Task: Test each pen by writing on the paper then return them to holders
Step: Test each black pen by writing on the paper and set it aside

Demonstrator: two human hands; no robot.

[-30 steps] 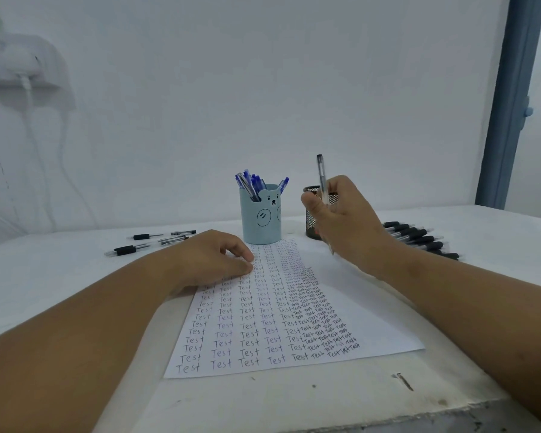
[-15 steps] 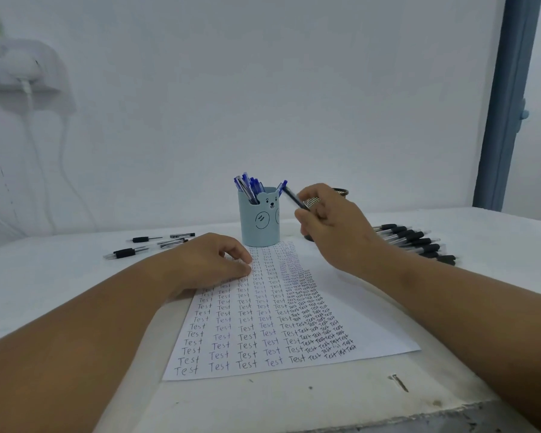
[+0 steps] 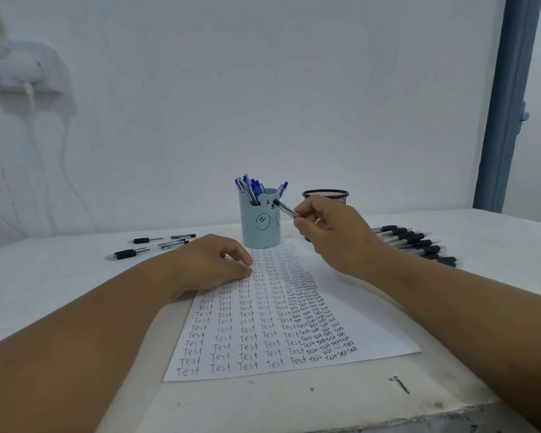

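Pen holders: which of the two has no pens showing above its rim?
The black mesh holder, partly behind the right hand. No pens rise above its rim, while the light blue bear-face holder bristles with blue pens.

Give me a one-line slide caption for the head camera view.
Right hand holds a black pen beside the blue holder while the left hand steadies the paper.
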